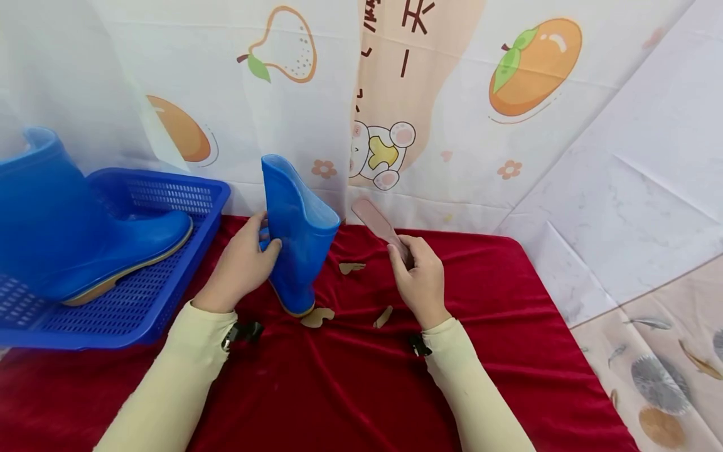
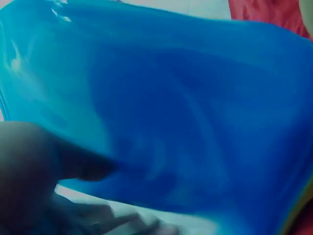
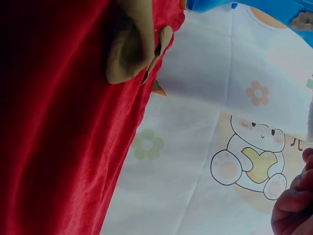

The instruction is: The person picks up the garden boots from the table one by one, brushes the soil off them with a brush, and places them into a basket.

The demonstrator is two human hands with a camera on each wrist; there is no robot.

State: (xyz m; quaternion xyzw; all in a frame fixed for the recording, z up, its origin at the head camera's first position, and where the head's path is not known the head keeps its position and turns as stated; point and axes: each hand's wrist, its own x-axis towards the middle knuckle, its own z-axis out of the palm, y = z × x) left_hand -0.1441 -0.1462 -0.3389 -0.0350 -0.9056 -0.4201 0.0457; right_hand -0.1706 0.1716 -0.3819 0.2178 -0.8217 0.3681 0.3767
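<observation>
My left hand (image 1: 243, 260) grips a blue rain boot (image 1: 296, 235) by its shaft, thumb on the near side and fingers partly hidden behind. The boot stands tilted, its opening up, its sole near the red cloth. In the left wrist view the boot's shiny shaft (image 2: 161, 107) fills most of the picture. To the right, my right hand (image 1: 420, 279) holds a pink brush (image 1: 374, 221) by its handle, apart from the boot. Its pale bristly edge (image 3: 310, 125) barely shows in the right wrist view. Tan scraps (image 1: 318, 317) lie on the cloth between the hands.
A blue plastic basket (image 1: 211, 207) stands at the left with another blue boot (image 1: 135, 245) in it. Red velvet cloth (image 1: 350, 402) covers the table. Behind it hangs a white curtain (image 1: 452, 182) printed with fruit and a cartoon bear.
</observation>
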